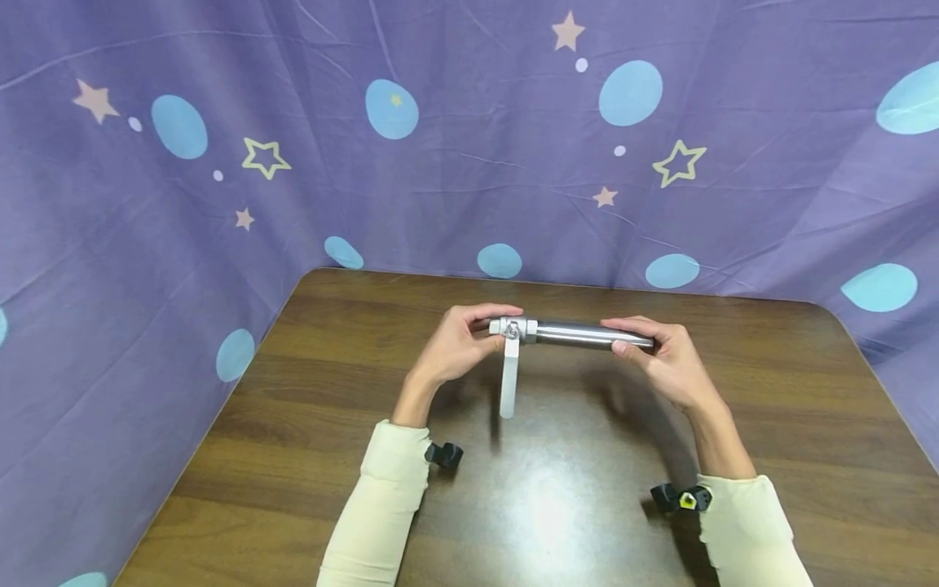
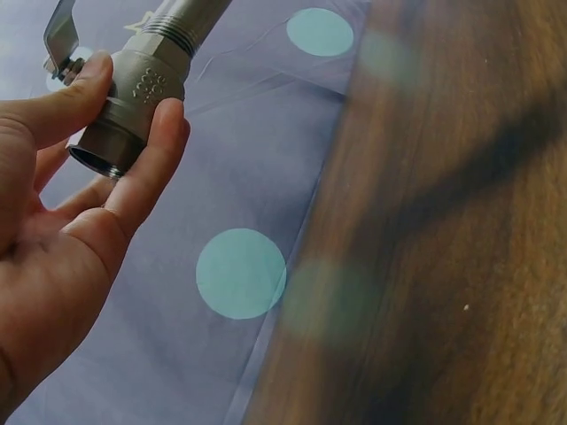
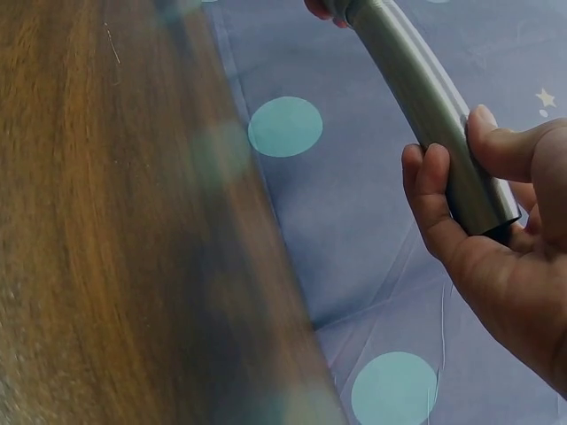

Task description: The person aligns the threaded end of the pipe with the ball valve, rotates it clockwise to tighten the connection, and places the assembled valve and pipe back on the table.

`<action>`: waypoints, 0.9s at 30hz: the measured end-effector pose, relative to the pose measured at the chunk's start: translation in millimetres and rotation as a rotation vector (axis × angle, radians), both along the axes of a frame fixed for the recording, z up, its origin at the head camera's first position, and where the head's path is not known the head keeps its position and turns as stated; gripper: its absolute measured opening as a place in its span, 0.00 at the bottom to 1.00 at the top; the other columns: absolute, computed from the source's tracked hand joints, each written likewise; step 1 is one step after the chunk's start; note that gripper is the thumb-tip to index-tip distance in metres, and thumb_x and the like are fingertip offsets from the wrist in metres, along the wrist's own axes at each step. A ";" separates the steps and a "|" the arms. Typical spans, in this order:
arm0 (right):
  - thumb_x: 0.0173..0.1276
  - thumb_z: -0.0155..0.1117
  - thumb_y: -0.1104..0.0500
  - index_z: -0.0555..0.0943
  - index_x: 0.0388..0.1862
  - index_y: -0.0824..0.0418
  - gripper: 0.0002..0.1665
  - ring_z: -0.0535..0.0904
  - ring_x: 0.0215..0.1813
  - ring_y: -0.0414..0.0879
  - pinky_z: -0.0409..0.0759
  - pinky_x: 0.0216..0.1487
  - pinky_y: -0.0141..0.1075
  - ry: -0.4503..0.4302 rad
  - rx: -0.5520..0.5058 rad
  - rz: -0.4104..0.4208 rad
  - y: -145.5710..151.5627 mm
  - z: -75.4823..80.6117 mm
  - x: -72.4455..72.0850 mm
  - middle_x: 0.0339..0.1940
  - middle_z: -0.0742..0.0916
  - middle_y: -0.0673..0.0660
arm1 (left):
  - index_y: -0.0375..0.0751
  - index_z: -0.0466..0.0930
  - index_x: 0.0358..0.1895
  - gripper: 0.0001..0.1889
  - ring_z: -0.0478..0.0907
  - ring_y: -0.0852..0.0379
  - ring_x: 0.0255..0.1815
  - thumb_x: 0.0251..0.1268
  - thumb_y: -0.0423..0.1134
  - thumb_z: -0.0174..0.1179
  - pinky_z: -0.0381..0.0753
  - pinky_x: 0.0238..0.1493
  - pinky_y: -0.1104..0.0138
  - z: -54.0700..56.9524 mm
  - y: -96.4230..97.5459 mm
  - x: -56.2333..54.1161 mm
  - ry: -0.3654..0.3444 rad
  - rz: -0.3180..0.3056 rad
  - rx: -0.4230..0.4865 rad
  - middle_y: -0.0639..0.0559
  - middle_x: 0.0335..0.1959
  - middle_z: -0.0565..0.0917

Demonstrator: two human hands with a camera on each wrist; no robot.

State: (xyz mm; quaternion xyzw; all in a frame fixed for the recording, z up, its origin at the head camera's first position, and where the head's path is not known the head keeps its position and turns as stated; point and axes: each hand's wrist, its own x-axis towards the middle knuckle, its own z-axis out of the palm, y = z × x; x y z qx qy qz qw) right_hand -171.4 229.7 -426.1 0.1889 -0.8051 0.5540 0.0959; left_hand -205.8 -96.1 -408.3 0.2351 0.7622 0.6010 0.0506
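A metal ball valve (image 1: 512, 328) with a flat lever handle (image 1: 509, 383) is joined to a shiny steel pipe (image 1: 575, 334). My left hand (image 1: 464, 344) grips the valve body by its outer end, thumb on the near side and fingers on the far side. In the left wrist view the open threaded mouth of the valve (image 2: 108, 150) shows between thumb and fingers, and pipe threads show at the joint. The pipe's other end is pinched by my right hand (image 1: 671, 363). Valve and pipe are held level above the table, the lever pointing toward me.
The brown wooden table (image 1: 308, 456) has rounded far corners. A purple curtain (image 1: 455, 179) with stars and blue dots hangs behind it and along both sides. Black wrist mounts (image 1: 444, 456) sit by the pale sleeves (image 1: 377, 505).
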 end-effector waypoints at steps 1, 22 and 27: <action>0.70 0.69 0.73 0.87 0.60 0.70 0.19 0.83 0.48 0.32 0.79 0.45 0.23 0.002 0.003 0.001 0.0 0.0 -0.1 0.49 0.89 0.33 | 0.34 0.87 0.62 0.23 0.87 0.55 0.54 0.63 0.21 0.66 0.88 0.58 0.53 0.1 0.0 0.0 0.010 0.004 -0.003 0.38 0.61 0.89; 0.79 0.60 0.70 0.86 0.62 0.67 0.17 0.83 0.32 0.42 0.80 0.33 0.31 0.008 0.062 0.037 -0.5 5.4 2.9 0.35 0.87 0.51 | 0.35 0.88 0.60 0.22 0.87 0.55 0.47 0.63 0.20 0.67 0.88 0.48 0.71 -0.7 -1.0 0.3 0.069 0.028 -0.008 0.39 0.57 0.91; 0.81 0.57 0.69 0.84 0.63 0.68 0.17 0.85 0.34 0.41 0.83 0.36 0.28 -0.016 0.078 0.067 0.2 4.7 3.6 0.35 0.89 0.54 | 0.35 0.88 0.60 0.22 0.87 0.55 0.46 0.63 0.20 0.67 0.89 0.47 0.70 -1.0 -2.4 0.3 0.061 0.024 -0.005 0.39 0.58 0.91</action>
